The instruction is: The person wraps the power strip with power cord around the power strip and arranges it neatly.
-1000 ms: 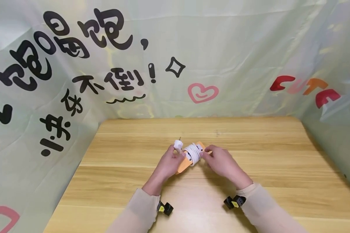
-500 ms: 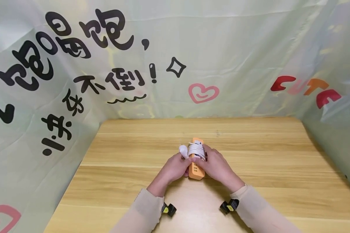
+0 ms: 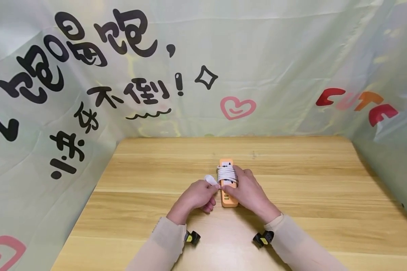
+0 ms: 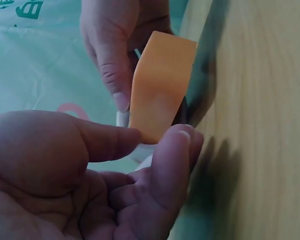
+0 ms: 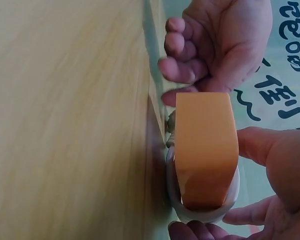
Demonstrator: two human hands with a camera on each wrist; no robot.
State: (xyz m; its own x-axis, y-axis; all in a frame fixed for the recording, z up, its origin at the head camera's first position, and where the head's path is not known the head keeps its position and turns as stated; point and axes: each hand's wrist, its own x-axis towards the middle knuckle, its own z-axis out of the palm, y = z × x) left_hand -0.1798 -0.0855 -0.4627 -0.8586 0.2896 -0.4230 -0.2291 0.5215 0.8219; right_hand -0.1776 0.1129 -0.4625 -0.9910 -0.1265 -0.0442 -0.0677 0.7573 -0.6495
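Note:
An orange power strip [image 3: 228, 201] stands lengthwise in the head view, its white power cord [image 3: 227, 174] wound in several turns round the far half. Sockets and USB ports show on its top face. My right hand [image 3: 252, 194] grips the strip from the right, thumb over the top, fingers along the far side by the coils. On the left, my left hand [image 3: 198, 195] pinches the cord close to its white plug [image 3: 210, 180], thumb and forefinger right beside the strip. In both wrist views the strip's plain orange end [image 4: 162, 87] faces the camera; in the right wrist view a cord loop [image 5: 232, 197] surrounds it.
The wooden table [image 3: 149, 165] extends around both hands. Pale cloth walls [image 3: 274, 67] with printed lettering and hearts enclose its back and sides. A small black camera [image 3: 192, 238] sits at the left wrist, another black camera [image 3: 263, 239] at the right.
The power strip has turned from slanted to nearly straight and come down close to the table. My left hand has left the strip's body for the cord by the plug; the right hand now grips it.

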